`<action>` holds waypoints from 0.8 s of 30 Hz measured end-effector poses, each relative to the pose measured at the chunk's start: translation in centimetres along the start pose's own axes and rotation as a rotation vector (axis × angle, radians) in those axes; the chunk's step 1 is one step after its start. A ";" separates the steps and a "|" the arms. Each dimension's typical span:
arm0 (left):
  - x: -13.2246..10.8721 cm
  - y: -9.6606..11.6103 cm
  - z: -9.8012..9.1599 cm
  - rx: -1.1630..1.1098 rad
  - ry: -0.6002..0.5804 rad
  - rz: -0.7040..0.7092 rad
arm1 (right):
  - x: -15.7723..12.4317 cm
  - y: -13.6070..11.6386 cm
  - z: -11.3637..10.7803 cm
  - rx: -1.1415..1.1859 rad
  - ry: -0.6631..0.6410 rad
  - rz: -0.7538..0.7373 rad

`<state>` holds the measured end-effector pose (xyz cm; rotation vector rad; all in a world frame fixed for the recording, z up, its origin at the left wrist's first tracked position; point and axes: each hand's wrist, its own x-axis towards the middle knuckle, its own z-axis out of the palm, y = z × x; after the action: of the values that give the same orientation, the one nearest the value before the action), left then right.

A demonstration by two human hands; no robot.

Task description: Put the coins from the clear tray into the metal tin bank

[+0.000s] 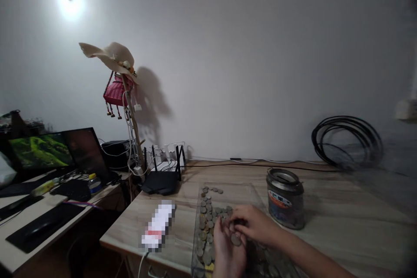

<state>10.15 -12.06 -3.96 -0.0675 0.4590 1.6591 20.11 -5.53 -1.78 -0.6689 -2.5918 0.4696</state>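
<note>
My left hand (pixel 228 252) is turned palm up and cupped, with a few coins (pixel 236 239) lying in it. Over that palm, my right hand (pixel 256 224) has its thumb and fingers pinched together on what looks like a coin, partly hidden by the fingers. Both hands are above a clear plastic tray (pixel 241 191). Many loose silver and some yellowish coins (pixel 202 226) lie in the tray, mostly along its left side; more show dimly under my right forearm. To the right of the tray stands a dark metal can (pixel 286 202) with an orange and white label.
A phone (pixel 158 226) with a cable lies left of the tray. Behind it sit a black router (pixel 161 181) and white plugs. A stick stand holds a hat (pixel 114 56) and pink bag (pixel 115 91). Coiled black cable (pixel 345 139) leans at the right wall. Monitors (pixel 42 150) stand left.
</note>
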 end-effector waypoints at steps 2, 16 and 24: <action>-0.2 0.0 0.0 0.027 -0.029 -0.005 | 0.1 0.1 -0.1 0.014 0.018 0.009; -0.2 0.7 -0.1 0.133 0.004 -0.051 | -3.3 8.4 -10.8 -0.544 0.846 0.570; 0.1 0.7 -0.4 0.136 -0.005 -0.058 | -3.3 8.9 -11.5 -0.477 0.836 0.456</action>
<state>9.41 -12.15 -4.17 0.0241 0.5601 1.5674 31.54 2.57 3.34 -1.2920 -1.7356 -0.2866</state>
